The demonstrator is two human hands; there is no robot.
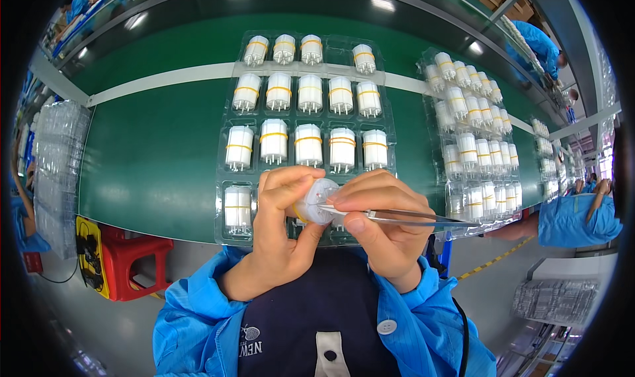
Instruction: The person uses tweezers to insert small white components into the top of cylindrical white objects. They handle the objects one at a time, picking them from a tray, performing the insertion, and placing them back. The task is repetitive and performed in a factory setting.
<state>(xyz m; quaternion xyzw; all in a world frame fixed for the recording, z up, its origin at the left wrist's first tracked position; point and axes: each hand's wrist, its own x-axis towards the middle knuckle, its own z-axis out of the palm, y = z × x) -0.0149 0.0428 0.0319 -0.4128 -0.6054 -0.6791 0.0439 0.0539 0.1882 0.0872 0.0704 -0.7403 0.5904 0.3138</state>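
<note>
- Your left hand (281, 235) clamps a small white part (316, 202) in its fingers, close to your chest, end face turned up so you can see it.
- Your right hand (380, 228) pinches tweezers (397, 216), fingers together, tips touching the part's face; the grip near the tips likely steadies them.
- The clear tray (225, 178) lies just beyond on the green desk (152, 152), its pockets holding white parts with yellow bands, near for easy reach.
- A second tray (433, 122) sits right.
</note>
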